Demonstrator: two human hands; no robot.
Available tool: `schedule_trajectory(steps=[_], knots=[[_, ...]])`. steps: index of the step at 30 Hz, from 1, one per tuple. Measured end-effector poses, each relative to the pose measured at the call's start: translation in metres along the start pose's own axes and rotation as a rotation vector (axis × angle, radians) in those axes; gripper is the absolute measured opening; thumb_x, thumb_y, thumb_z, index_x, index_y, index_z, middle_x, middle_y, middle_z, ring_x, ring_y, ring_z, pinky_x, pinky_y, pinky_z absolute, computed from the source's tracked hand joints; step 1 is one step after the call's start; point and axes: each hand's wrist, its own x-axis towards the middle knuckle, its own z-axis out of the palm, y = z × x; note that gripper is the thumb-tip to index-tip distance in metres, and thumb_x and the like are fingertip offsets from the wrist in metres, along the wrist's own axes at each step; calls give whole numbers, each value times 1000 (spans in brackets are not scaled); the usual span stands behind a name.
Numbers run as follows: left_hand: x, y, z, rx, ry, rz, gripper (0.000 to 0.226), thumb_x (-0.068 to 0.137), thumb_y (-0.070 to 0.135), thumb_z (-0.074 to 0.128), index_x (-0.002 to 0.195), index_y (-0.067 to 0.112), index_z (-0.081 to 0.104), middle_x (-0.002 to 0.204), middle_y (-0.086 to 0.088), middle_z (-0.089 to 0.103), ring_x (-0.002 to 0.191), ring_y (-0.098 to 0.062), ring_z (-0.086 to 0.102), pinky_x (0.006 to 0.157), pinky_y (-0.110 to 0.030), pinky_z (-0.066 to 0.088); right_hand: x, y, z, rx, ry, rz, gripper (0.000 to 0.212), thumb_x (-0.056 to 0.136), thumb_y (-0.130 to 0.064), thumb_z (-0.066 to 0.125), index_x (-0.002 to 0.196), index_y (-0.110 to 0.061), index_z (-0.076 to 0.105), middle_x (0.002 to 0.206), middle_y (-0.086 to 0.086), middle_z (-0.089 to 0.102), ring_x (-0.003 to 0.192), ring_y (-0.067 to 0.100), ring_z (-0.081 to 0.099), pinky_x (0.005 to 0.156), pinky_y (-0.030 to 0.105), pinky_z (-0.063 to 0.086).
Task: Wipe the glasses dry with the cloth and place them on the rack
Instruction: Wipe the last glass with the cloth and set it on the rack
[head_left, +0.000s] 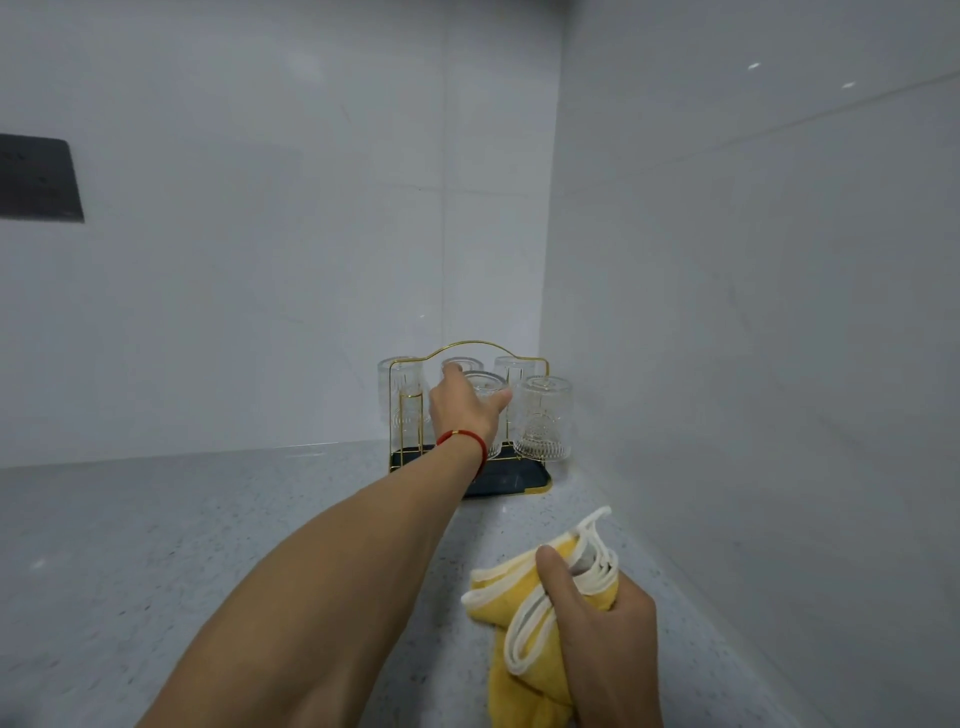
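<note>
A gold wire rack (470, 345) with a dark tray base (511, 480) stands in the counter's back corner. Several clear ribbed glasses hang upside down on its pegs, one at the far left (402, 395) and one at the front right (543, 418). My left hand (462, 410), with a red string on the wrist, reaches into the rack and is wrapped around the front middle glass (485, 389), which sits inverted over a peg. My right hand (597, 629) grips a bunched yellow cloth (511, 597) with white trim, low over the counter in front of the rack.
The speckled grey counter (208, 545) runs left and toward me. Grey tiled walls meet right behind the rack, and the right wall (753, 364) runs close beside my right hand. A dark socket plate (36, 179) sits on the back wall at far left.
</note>
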Motion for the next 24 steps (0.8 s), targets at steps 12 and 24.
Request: schedule_trajectory(steps=[12,24], knots=[[-31,18,-73,382,-195,302,55,91,17,70,141,7,52,141,-14,55,136,-32,47,110,-37,41,-10,-3,-6,-110,-43,-74,33,89,-10,69,60,-11,54,57,7,54,60,25,55,61,47,51],[-176,-59,-408,634,-112,395,19,100,29,59,112,24,73,119,7,73,111,-12,62,91,-26,39,-99,-27,47,-25,-322,240,22,90,-26,73,95,-5,74,90,14,77,85,32,72,78,43,60]])
